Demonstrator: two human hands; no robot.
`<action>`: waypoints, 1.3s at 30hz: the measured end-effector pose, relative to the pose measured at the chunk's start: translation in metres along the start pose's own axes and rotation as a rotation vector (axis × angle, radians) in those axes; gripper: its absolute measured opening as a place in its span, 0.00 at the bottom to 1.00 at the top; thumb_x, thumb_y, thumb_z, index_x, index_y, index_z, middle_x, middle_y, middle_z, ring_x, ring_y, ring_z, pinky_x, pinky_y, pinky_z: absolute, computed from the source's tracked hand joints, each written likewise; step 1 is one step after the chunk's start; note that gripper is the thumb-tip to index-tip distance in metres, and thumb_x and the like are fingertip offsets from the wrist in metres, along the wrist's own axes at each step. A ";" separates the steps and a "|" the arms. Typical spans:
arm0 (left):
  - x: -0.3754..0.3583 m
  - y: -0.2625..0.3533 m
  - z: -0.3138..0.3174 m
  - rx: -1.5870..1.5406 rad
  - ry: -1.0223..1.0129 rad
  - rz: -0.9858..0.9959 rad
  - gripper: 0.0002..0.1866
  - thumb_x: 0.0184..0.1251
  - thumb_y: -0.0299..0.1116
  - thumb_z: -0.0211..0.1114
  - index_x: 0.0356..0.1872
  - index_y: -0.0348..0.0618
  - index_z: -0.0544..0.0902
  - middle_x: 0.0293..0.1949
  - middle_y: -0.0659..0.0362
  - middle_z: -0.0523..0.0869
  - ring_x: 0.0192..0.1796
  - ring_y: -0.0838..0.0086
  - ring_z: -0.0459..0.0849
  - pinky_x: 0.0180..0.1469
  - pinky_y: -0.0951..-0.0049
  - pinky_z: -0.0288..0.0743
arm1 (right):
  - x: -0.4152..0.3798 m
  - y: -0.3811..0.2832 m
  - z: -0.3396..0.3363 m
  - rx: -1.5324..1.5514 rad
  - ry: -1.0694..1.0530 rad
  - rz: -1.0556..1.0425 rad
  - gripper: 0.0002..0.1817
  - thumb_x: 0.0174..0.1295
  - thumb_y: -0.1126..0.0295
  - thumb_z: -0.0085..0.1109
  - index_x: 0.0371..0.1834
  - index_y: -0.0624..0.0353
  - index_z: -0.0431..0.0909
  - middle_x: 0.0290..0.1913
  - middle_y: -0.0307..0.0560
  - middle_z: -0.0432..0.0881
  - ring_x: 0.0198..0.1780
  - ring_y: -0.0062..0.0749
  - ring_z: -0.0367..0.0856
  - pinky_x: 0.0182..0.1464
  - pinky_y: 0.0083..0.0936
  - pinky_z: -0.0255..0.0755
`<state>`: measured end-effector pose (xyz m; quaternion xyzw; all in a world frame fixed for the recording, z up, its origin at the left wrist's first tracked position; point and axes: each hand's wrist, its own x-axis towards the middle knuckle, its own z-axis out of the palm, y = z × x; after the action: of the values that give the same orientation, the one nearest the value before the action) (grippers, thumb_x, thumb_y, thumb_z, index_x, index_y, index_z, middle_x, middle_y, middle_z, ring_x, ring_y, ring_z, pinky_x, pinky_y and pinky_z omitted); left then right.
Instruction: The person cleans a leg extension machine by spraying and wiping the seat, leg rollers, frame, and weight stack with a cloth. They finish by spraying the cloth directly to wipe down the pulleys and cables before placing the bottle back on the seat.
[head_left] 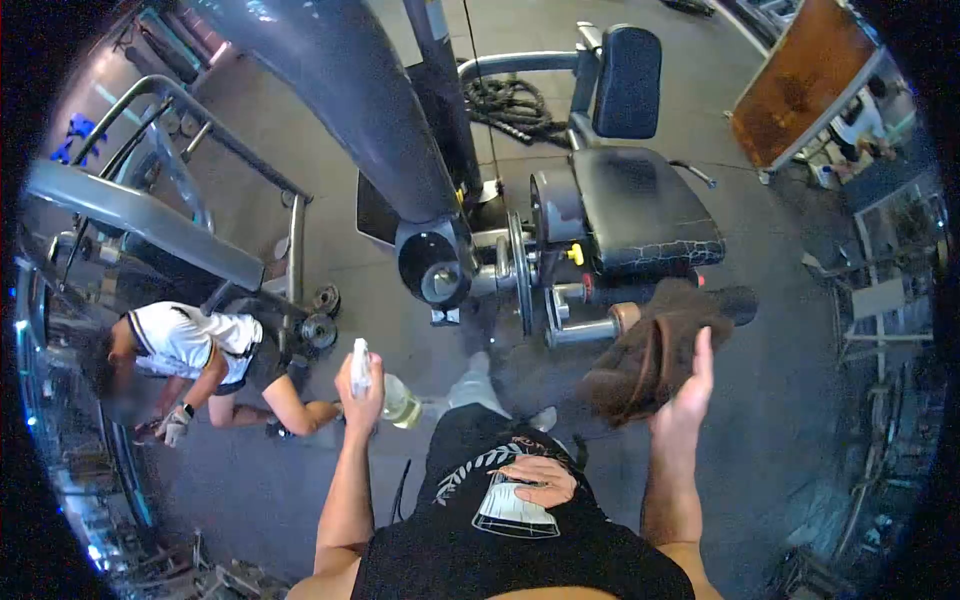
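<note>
While my left hand (364,388) is closed round 1 spray bottle (402,404) and my right hand (686,398) is at 1 brown cloth (655,350) near the roller pad (741,306), finger closure unclear, best bunch cloth evenly, nozzle off me.

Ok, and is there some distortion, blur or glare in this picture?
Head view: fisheye bending, strongest near the rim, with black corners; head view: glare from small lights at far left, dull sheen on the seat pad; head view: blurred patch over the head of the person at left.
</note>
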<state>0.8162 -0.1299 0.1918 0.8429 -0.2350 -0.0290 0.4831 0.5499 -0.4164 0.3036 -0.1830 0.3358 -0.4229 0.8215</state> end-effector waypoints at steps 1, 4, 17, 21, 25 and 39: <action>0.003 0.004 -0.003 0.035 0.030 0.022 0.09 0.67 0.30 0.62 0.28 0.37 0.77 0.20 0.61 0.75 0.24 0.78 0.73 0.27 0.73 0.66 | 0.010 -0.011 -0.009 0.073 -0.031 0.007 0.27 0.73 0.52 0.44 0.64 0.61 0.67 0.59 0.50 0.75 0.60 0.41 0.75 0.63 0.42 0.70; 0.030 0.030 -0.010 0.173 0.170 0.167 0.07 0.68 0.29 0.61 0.31 0.37 0.78 0.26 0.59 0.78 0.29 0.77 0.75 0.32 0.73 0.69 | 0.039 -0.035 -0.010 0.145 -0.096 -0.106 0.26 0.72 0.52 0.45 0.64 0.61 0.67 0.61 0.52 0.74 0.61 0.44 0.74 0.63 0.44 0.69; 0.243 0.027 0.017 0.171 0.400 -0.087 0.17 0.74 0.39 0.52 0.54 0.37 0.74 0.54 0.54 0.76 0.48 0.67 0.80 0.50 0.68 0.76 | 0.186 -0.057 0.033 -0.047 0.048 -0.237 0.26 0.73 0.54 0.42 0.64 0.63 0.67 0.61 0.51 0.75 0.61 0.43 0.74 0.64 0.42 0.69; 0.292 0.016 0.052 -0.113 0.367 -0.169 0.14 0.73 0.37 0.56 0.49 0.37 0.77 0.43 0.55 0.81 0.43 0.74 0.82 0.44 0.74 0.78 | 0.246 -0.046 0.070 -0.129 0.068 -0.204 0.26 0.74 0.54 0.42 0.63 0.65 0.68 0.61 0.51 0.75 0.61 0.43 0.74 0.64 0.42 0.69; 0.283 0.020 0.096 -0.311 0.317 -0.331 0.13 0.66 0.31 0.67 0.48 0.39 0.79 0.38 0.60 0.83 0.36 0.78 0.81 0.42 0.79 0.76 | 0.309 -0.018 0.107 -0.034 -0.110 -0.008 0.25 0.74 0.55 0.42 0.63 0.64 0.69 0.60 0.50 0.76 0.60 0.42 0.75 0.64 0.42 0.69; 0.273 -0.022 0.147 0.287 0.146 -0.343 0.18 0.56 0.34 0.75 0.39 0.36 0.77 0.30 0.59 0.79 0.30 0.78 0.77 0.34 0.76 0.72 | 0.409 0.230 0.175 -0.614 -0.379 0.780 0.20 0.67 0.54 0.58 0.50 0.61 0.76 0.44 0.43 0.82 0.44 0.29 0.80 0.51 0.29 0.74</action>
<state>1.0261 -0.3540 0.1435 0.9304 -0.0546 -0.0159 0.3622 0.9752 -0.6156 0.1309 -0.3498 0.3330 0.0723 0.8727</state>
